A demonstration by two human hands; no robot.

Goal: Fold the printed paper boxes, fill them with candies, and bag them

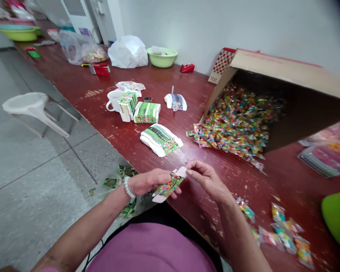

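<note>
The small printed box (168, 187) is between the two hands, over the near edge of the table (204, 211). The left hand (150, 182) is clamped on its body, and the right hand (208, 179) pinches the flap at its upper end between thumb and finger. This one box is partly formed: its end flaps stick out and are not tucked in, and whether anything is inside I cannot tell.

Beside the table, on the left, a clear bag (129, 209) holds many green printed pieces, too overlapped to count. To the right lie about seven loose wrapped sweets (278, 212).

Just beyond the hands is one fanned stack of flat green cartons (160, 139), unformed; its pieces cannot be counted. Farther on are two green carton bundles (147, 112), with one white mug (115, 100) beside them, and one purple carton stack (176, 102). To the right, one large cardboard box (286, 68) lies open on its side, a countless heap of sweets (235, 121) spilling out.

By the wall are one green basin (163, 59) and one white bag (128, 53).
</note>
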